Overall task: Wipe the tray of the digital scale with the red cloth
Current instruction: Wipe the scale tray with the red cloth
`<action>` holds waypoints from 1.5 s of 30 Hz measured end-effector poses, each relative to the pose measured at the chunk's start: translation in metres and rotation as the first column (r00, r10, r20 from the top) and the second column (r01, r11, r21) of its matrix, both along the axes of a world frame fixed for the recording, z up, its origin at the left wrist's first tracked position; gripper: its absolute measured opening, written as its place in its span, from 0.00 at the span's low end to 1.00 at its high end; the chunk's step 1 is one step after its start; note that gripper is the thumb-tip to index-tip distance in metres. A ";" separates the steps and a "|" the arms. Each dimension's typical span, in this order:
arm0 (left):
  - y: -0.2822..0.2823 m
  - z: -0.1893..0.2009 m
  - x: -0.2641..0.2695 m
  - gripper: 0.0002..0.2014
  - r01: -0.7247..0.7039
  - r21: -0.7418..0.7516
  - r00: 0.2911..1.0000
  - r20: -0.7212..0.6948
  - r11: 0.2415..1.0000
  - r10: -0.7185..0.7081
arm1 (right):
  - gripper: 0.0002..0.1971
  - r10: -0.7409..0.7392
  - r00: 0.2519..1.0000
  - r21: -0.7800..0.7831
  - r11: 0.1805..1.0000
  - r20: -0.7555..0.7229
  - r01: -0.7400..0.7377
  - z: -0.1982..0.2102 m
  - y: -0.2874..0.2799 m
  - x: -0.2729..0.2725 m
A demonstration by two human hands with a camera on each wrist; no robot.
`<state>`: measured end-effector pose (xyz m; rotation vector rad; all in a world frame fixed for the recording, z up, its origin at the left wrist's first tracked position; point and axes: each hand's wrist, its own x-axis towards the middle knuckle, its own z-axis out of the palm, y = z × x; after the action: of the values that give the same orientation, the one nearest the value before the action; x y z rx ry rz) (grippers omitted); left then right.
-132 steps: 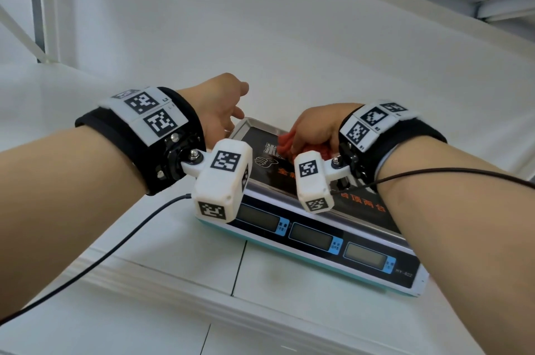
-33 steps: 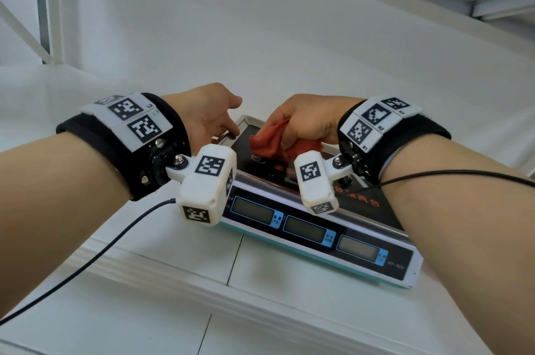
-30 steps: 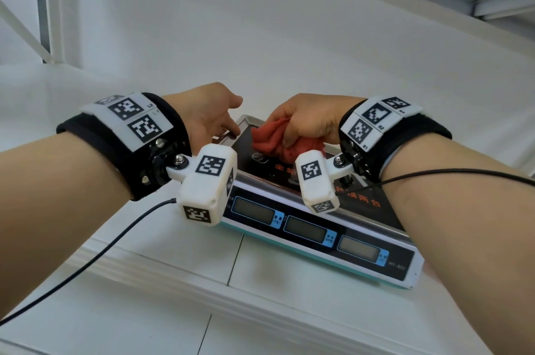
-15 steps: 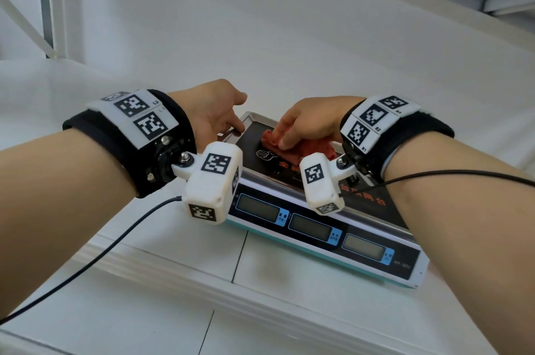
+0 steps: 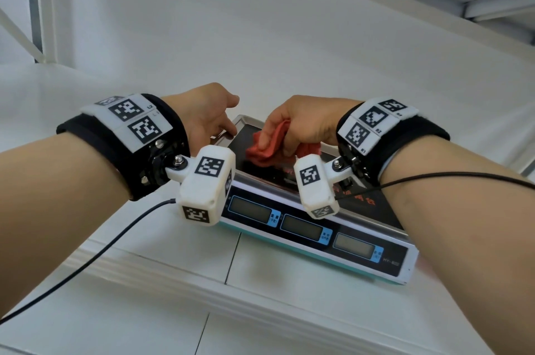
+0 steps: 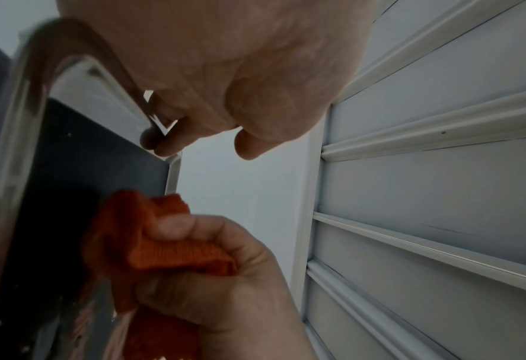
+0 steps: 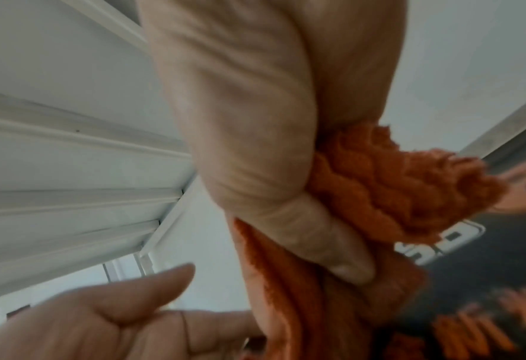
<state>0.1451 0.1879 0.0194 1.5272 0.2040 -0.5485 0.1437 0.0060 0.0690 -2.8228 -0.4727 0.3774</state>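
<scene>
Red cloth (image 5: 270,144), a crumpled terry rag: bunched in the person's right hand (image 5: 307,123), fingers curled round it, thumb pressed across the folds in the left wrist view. Cloth hangs over the far left part of the dark, glossy tray (image 5: 373,204) of the digital scale; whether its lower edge touches the tray surface cannot be told from the head view. Right wrist view, blurred, shows the cloth (image 7: 394,190) spilling out on both sides of the fist, with printed markings of the tray behind it.

Left hand (image 5: 207,117): fingers bent over the tray's bright metal rim (image 6: 24,117) at its far left corner, fingertips on the rim edge, thumb free and apart from it.

Digital scale (image 5: 315,231): white and teal body with three grey display windows facing the person, sitting on a white panelled tabletop (image 5: 162,253). Black wristbands with white coded marker blocks on both wrists; a thin black cable (image 5: 86,259) trails from the left one.
</scene>
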 end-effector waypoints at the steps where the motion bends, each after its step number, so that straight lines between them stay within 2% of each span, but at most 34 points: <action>1: 0.000 0.000 -0.001 0.38 0.003 -0.003 1.000 0.001 1.000 -0.003 | 0.22 0.003 1.000 0.012 1.000 0.021 -0.003 -0.003 0.004 0.000; 5: -0.003 0.003 -0.008 0.37 0.008 -0.002 1.000 0.006 1.000 -0.008 | 0.24 0.091 0.996 0.031 0.995 0.016 -0.091 -0.011 0.022 -0.004; 10: -0.002 0.002 -0.004 0.38 0.006 -0.001 1.000 -0.003 1.000 -0.006 | 0.25 0.194 0.977 0.024 0.981 -0.089 -0.193 -0.008 0.022 -0.013; 14: -0.002 0.002 -0.007 0.39 -0.020 0.001 1.000 -0.002 1.000 0.020 | 0.20 0.179 0.972 -0.153 0.967 -0.155 -0.203 0.006 0.010 -0.014; 16: -0.003 0.003 -0.007 0.39 -0.026 0.002 1.000 0.003 1.000 0.026 | 0.21 0.169 0.978 -0.163 0.968 -0.125 -0.188 0.011 0.008 -0.014; 20: -0.002 0.001 -0.006 0.38 -0.025 -0.050 1.000 -0.007 0.998 0.025 | 0.25 0.182 0.983 -0.032 0.983 -0.037 -0.183 0.007 0.024 -0.016; 24: 0.000 -0.004 -0.003 0.38 -0.015 -0.117 1.000 0.000 0.993 0.015 | 0.28 0.279 0.960 -0.084 0.957 -0.011 -0.279 0.001 0.045 -0.021; 28: -0.001 0.000 -0.003 0.41 -0.040 -0.052 0.999 -0.008 0.998 0.040 | 0.28 0.292 0.954 -0.113 0.948 -0.068 -0.298 0.002 0.039 -0.023; 32: -0.003 0.002 -0.007 0.43 -0.031 0.002 1.000 -0.001 1.000 0.031 | 0.27 0.217 0.971 -0.127 0.965 -0.097 -0.229 0.005 0.019 -0.024; 38: -0.008 0.009 -0.016 0.40 -0.050 0.023 0.998 0.046 0.998 0.049 | 0.21 0.105 0.981 -0.273 0.951 -0.163 -0.147 0.016 -0.008 -0.027; 42: -0.015 0.023 -0.017 0.34 -0.162 0.033 0.964 0.218 0.986 0.151 | 0.24 0.037 0.998 -0.108 0.993 -0.041 -0.041 0.024 -0.015 -0.020; 45: -0.026 0.028 -0.023 0.36 -0.062 0.020 0.972 0.229 0.998 0.056 | 0.24 -0.070 0.992 -0.010 0.998 -0.102 0.070 0.017 -0.020 -0.014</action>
<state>0.1221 0.1623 0.0476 1.5916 0.0785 -0.3204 0.1302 -0.0143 0.0861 -2.8000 -0.3507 0.5074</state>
